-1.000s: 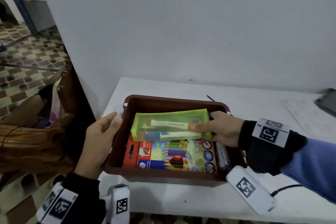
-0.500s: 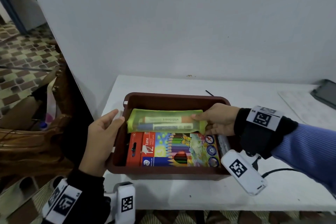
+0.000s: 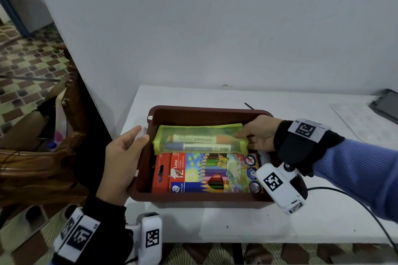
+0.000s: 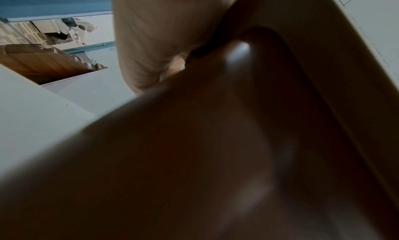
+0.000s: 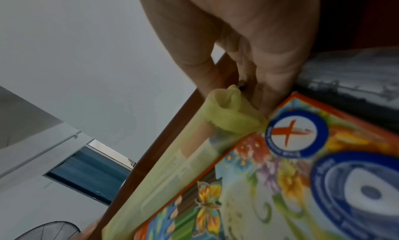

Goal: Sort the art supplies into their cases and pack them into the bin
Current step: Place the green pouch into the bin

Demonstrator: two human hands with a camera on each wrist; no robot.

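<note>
A brown bin (image 3: pixel 206 111) stands on the white table (image 3: pixel 237 221). Inside, a colourful pencil box (image 3: pixel 206 175) lies flat at the front. Behind it lies a green see-through pouch (image 3: pixel 200 141) with an orange and a blue whiteboard marker in it. My right hand (image 3: pixel 257 134) pinches the pouch's right end; the right wrist view shows the pouch (image 5: pixel 228 110) bunched between the fingertips beside the pencil box (image 5: pixel 280 175). My left hand (image 3: pixel 126 157) grips the bin's left wall, thumb on the rim. The left wrist view is filled by the blurred bin wall (image 4: pixel 215 158).
A grey case (image 5: pixel 345 83) lies in the bin right of the pencil box. A tablet (image 3: pixel 385 105) and a white sheet (image 3: pixel 361 122) lie far right, a thin black stick (image 3: pixel 249 106) behind the bin. A wooden chair (image 3: pixel 43 157) stands left; the wall is close behind.
The pouch has gone down from above the pencil box to lie flat in the bin's back part. My right hand drew back to its right end. The left hand kept its hold.
</note>
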